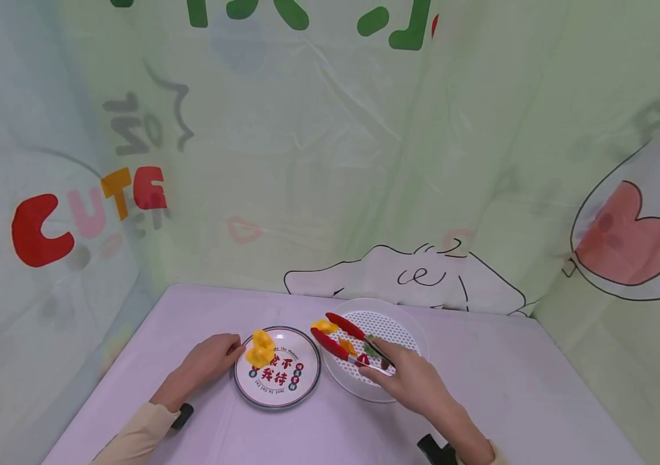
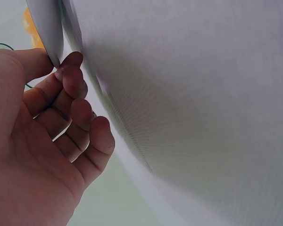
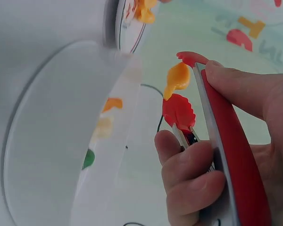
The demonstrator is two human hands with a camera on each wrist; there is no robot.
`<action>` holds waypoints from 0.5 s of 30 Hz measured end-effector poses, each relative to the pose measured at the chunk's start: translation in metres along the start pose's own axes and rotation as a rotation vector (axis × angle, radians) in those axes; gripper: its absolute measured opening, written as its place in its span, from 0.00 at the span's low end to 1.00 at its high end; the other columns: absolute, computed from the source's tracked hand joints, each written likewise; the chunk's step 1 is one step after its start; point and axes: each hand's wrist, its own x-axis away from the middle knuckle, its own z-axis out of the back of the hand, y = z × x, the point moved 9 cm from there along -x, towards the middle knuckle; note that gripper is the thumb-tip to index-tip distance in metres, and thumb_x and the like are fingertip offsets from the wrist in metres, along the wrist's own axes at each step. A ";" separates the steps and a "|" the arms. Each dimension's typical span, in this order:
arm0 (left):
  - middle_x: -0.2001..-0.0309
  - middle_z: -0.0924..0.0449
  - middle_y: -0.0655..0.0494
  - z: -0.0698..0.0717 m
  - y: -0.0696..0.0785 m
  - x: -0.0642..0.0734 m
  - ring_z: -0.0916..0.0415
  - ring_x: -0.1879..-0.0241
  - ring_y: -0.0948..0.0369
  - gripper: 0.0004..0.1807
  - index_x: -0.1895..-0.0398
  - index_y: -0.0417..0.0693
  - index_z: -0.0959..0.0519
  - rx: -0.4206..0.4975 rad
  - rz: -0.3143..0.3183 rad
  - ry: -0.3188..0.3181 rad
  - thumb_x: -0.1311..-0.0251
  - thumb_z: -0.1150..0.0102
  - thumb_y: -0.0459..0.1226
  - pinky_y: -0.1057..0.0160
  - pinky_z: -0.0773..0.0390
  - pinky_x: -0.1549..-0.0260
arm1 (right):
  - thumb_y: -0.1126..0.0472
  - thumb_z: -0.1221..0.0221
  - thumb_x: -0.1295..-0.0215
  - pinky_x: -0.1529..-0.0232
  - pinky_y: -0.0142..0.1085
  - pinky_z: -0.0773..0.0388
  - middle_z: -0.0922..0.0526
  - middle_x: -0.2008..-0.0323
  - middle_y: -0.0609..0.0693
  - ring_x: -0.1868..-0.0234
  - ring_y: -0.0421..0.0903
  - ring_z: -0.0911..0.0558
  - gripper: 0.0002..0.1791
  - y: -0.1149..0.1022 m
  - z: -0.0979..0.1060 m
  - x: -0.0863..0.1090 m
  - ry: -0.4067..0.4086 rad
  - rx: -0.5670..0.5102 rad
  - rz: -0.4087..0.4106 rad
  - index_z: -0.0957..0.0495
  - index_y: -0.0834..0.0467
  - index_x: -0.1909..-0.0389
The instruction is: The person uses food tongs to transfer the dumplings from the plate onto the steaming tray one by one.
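Note:
My left hand [image 1: 208,359] pinches the left rim of a white plate [image 1: 305,352] with dark rings and red and black lettering. Two yellow pieces [image 1: 261,349], joined or touching, lie on the plate near that hand. My right hand [image 1: 417,385] grips red-and-metal tongs [image 3: 236,160]. Between the red tong tips is a yellow piece [image 3: 178,76], above the left side of a round white perforated tray [image 1: 398,328]. Inside the tray are an orange piece [image 1: 347,347], a green piece [image 1: 372,347] and a red piece [image 1: 363,359], partly hidden by the tongs.
Plate and tray stand side by side on a pale lilac tabletop [image 1: 516,387]. A printed curtain [image 1: 336,161] rises behind the table and on both sides. Black wrist straps [image 1: 182,416] show on the forearms.

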 end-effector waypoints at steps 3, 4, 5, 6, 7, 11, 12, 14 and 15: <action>0.75 0.29 0.58 -0.001 -0.001 0.000 0.32 0.72 0.61 0.10 0.67 0.50 0.23 -0.003 -0.001 0.001 0.32 0.39 0.45 0.63 0.30 0.69 | 0.38 0.31 0.44 0.67 0.35 0.22 0.16 0.56 0.51 0.62 0.44 0.24 0.39 0.012 0.006 -0.002 0.001 -0.008 -0.022 0.24 0.54 0.35; 0.75 0.30 0.58 -0.001 -0.002 0.000 0.33 0.72 0.62 0.10 0.67 0.50 0.23 -0.004 -0.002 0.002 0.32 0.39 0.45 0.63 0.30 0.69 | 0.38 0.31 0.44 0.65 0.37 0.20 0.15 0.54 0.53 0.60 0.46 0.23 0.39 0.016 0.008 -0.003 0.000 -0.006 -0.026 0.25 0.55 0.35; 0.75 0.30 0.58 -0.001 -0.002 0.000 0.33 0.72 0.62 0.10 0.67 0.50 0.23 -0.003 -0.001 0.002 0.32 0.39 0.45 0.63 0.30 0.69 | 0.38 0.32 0.43 0.64 0.39 0.18 0.15 0.52 0.55 0.59 0.47 0.22 0.40 0.020 0.010 -0.003 -0.002 -0.007 -0.033 0.25 0.56 0.34; 0.75 0.30 0.58 -0.001 -0.002 0.000 0.33 0.72 0.62 0.10 0.67 0.51 0.23 -0.004 0.000 0.002 0.33 0.38 0.45 0.63 0.31 0.69 | 0.37 0.32 0.43 0.63 0.41 0.17 0.15 0.51 0.57 0.58 0.49 0.21 0.40 0.024 0.012 -0.004 -0.005 -0.006 -0.039 0.26 0.57 0.34; 0.75 0.30 0.58 -0.001 -0.003 0.000 0.33 0.72 0.62 0.10 0.67 0.51 0.23 -0.004 0.001 0.002 0.33 0.38 0.45 0.63 0.31 0.69 | 0.37 0.33 0.42 0.61 0.43 0.16 0.16 0.49 0.59 0.56 0.51 0.19 0.41 0.028 0.013 -0.005 -0.007 0.000 -0.045 0.26 0.57 0.34; 0.75 0.30 0.58 -0.001 -0.002 0.000 0.33 0.72 0.61 0.10 0.66 0.50 0.23 -0.008 0.007 -0.001 0.33 0.38 0.45 0.63 0.31 0.69 | 0.36 0.35 0.40 0.58 0.47 0.16 0.18 0.44 0.63 0.52 0.55 0.18 0.43 0.044 0.017 -0.008 -0.014 0.014 -0.058 0.28 0.61 0.33; 0.75 0.29 0.58 0.000 -0.002 0.000 0.32 0.72 0.61 0.10 0.66 0.50 0.23 -0.010 0.007 -0.001 0.33 0.38 0.45 0.63 0.30 0.69 | 0.37 0.35 0.40 0.60 0.46 0.16 0.18 0.45 0.63 0.53 0.55 0.18 0.43 0.048 0.018 -0.009 -0.015 0.011 -0.062 0.28 0.62 0.33; 0.75 0.29 0.58 0.000 -0.001 0.000 0.32 0.71 0.61 0.10 0.65 0.49 0.22 -0.010 0.013 -0.003 0.33 0.38 0.45 0.63 0.30 0.69 | 0.37 0.35 0.39 0.62 0.44 0.16 0.18 0.45 0.63 0.54 0.55 0.18 0.43 0.056 0.017 -0.012 -0.018 0.005 -0.072 0.29 0.63 0.33; 0.75 0.29 0.58 0.000 -0.001 0.001 0.32 0.71 0.61 0.10 0.65 0.49 0.22 -0.009 0.016 -0.004 0.33 0.38 0.45 0.63 0.30 0.69 | 0.38 0.35 0.39 0.62 0.44 0.16 0.18 0.45 0.64 0.54 0.55 0.18 0.43 0.059 0.017 -0.013 -0.020 0.003 -0.080 0.29 0.63 0.33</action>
